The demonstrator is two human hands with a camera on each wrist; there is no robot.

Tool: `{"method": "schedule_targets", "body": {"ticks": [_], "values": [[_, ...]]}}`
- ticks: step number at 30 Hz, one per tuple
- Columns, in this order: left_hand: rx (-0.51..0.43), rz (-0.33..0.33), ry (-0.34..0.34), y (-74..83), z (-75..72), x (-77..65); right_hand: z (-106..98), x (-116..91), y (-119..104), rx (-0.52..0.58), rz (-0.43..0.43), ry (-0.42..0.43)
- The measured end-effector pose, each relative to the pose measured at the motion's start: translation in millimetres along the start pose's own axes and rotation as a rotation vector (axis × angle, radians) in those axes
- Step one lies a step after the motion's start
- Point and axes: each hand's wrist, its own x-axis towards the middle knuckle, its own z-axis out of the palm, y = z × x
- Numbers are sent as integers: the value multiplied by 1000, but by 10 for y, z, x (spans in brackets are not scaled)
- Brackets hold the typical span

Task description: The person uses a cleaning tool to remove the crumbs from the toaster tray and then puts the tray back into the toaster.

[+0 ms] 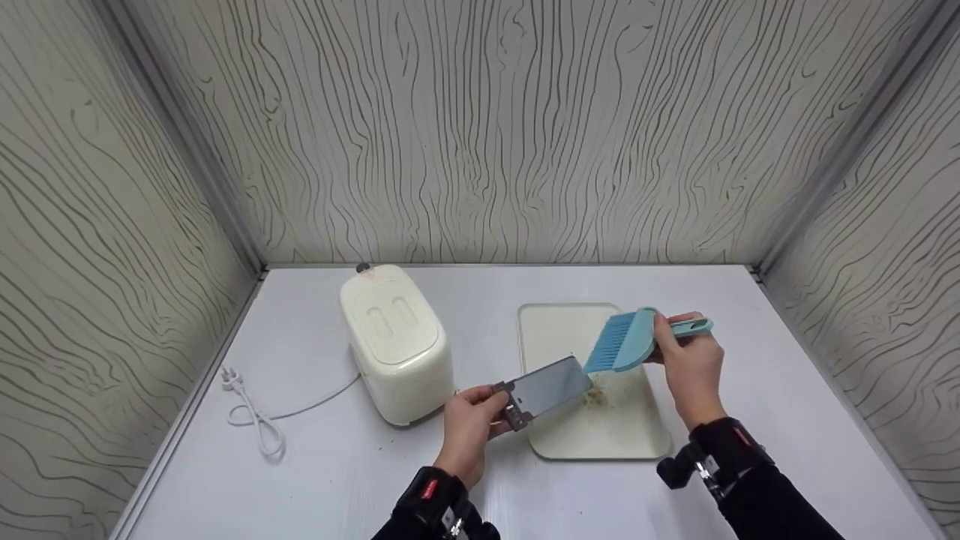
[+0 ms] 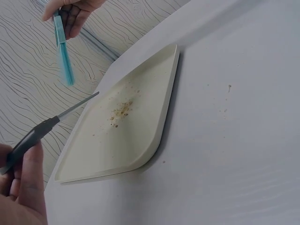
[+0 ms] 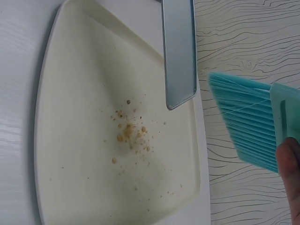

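Observation:
My left hand (image 1: 471, 426) pinches the dark end of a flat metal crumb tray (image 1: 551, 386), its plate held out over a cream tray (image 1: 600, 442). With my right hand (image 1: 691, 367) I grip the handle of a light-blue brush (image 1: 634, 341), whose bristles point left, close to the plate's far end in the head view. From the right wrist view, a gap shows between the bristles (image 3: 246, 119) and the plate (image 3: 180, 56). Brown crumbs (image 2: 123, 110) lie scattered on the cream tray below.
A cream toaster (image 1: 397, 345) with a lidded top stands to the left of the trays. Its white cord and plug (image 1: 259, 416) lie on the table further left. Some specks (image 2: 229, 87) dot the white tabletop. Patterned panels (image 1: 480, 135) enclose the back and sides.

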Motion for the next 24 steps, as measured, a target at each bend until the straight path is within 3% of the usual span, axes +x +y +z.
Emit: {"method": "schedule_targets", "body": {"ticks": [8,24], "values": [[0,-22,-6,5,8,-7,77,6,-138,58,-48,4],[27,-56,-16,16,43,-26,329,-92,-480,100,-73,-371]]}}
